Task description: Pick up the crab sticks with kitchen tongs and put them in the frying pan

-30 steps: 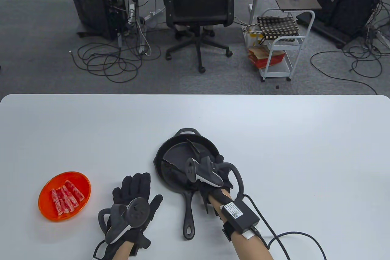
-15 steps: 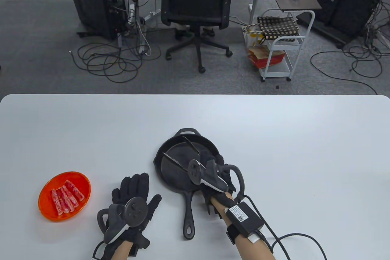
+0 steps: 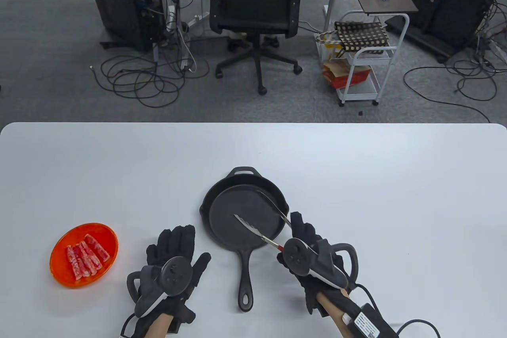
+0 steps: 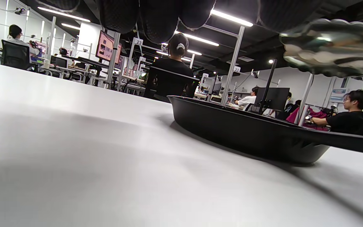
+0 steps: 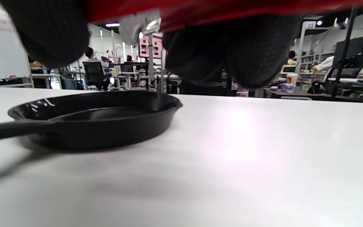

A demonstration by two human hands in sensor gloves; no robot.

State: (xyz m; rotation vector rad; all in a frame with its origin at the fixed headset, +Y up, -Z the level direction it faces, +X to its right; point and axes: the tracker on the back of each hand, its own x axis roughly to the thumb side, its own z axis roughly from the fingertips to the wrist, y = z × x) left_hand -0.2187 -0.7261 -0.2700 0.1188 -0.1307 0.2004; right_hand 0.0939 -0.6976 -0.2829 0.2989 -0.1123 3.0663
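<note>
the right hand (image 3: 307,253) grips the tongs (image 3: 263,217) beside the pan (image 3: 243,215), its tracker hiding the handle; both open tips hang over the pan. the left hand (image 3: 174,253) lies flat and open on the tabletop (image 3: 376,179) left of the pan. crab sticks (image 3: 85,256) sit in the orange bowl (image 3: 59,274), well left of the pan.

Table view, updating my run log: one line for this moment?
right hand: holds metal tongs | black cast-iron pan: empty | left hand: flat

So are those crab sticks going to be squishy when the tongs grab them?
Probably soft: the crab sticks look moist and slightly bent in the orange bowl. Likely slippery and light too, so the toothed tongs should help.
</note>
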